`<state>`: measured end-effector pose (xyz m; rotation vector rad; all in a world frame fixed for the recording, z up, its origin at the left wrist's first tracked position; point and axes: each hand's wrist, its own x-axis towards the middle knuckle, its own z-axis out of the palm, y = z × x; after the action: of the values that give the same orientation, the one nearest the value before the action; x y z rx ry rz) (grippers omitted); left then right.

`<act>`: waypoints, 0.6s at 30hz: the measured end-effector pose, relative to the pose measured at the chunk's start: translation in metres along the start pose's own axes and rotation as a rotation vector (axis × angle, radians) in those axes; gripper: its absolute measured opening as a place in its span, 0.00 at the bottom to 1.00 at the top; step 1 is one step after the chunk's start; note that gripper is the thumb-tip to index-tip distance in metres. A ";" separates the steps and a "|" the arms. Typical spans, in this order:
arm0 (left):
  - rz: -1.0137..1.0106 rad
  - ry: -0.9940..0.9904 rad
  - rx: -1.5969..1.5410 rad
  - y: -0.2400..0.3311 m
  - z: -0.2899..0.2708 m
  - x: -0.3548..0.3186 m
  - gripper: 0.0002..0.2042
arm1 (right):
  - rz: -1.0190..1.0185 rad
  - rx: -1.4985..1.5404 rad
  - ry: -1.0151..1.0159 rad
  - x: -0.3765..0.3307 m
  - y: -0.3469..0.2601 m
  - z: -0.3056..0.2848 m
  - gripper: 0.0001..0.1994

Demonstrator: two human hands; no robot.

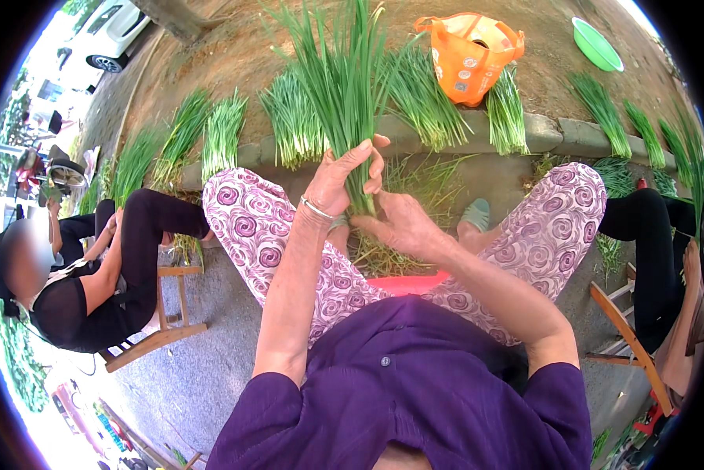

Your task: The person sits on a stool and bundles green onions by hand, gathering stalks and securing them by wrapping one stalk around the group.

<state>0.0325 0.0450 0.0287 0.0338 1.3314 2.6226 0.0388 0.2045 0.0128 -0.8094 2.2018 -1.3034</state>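
Held upright between the knees: a thick bunch of long green chive-like leaves (342,86), blades fanning up and away, pale lower stems pinched in the grip. Left hand (342,178), a thin silver bangle (317,208) at the wrist, wrapped tight around the stems from the left, thumb across the front, fingers closed on the bunch. Right hand (399,225) just below and to the right, touching the base of the same stems, fingers curled in on them; how firmly, cannot tell. So the bunch stands above both hands, with its root end down at the right palm.

On the ground under the hands, a loose heap of trimmed green and yellowish scraps (403,258). Along the grey stone kerb (551,133) beyond, a row of further tied green bundles (293,121) leaning side by side. Behind the kerb on bare brown earth, an orange plastic carrier bag (468,56), squarish, open at the top, with small pale printed patches on its front. Farther right, a round bright green plastic basin (596,44). At the left, another person in black (93,274) seated on a low wooden stool (164,325).
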 end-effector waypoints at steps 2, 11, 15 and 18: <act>0.011 0.014 -0.005 0.002 0.000 -0.001 0.16 | -0.077 -0.010 0.084 0.000 -0.002 -0.007 0.20; -0.015 0.009 0.134 0.001 0.007 -0.006 0.15 | -0.035 0.462 0.543 0.022 -0.018 -0.097 0.09; -0.067 -0.023 0.192 -0.003 0.011 -0.005 0.15 | -0.172 0.642 0.673 0.033 -0.007 -0.118 0.11; -0.096 -0.024 0.216 -0.007 0.015 -0.008 0.15 | -0.105 0.655 0.719 0.036 -0.005 -0.124 0.13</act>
<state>0.0429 0.0595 0.0324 0.0315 1.5606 2.3827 -0.0652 0.2546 0.0702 -0.2050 1.9563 -2.4674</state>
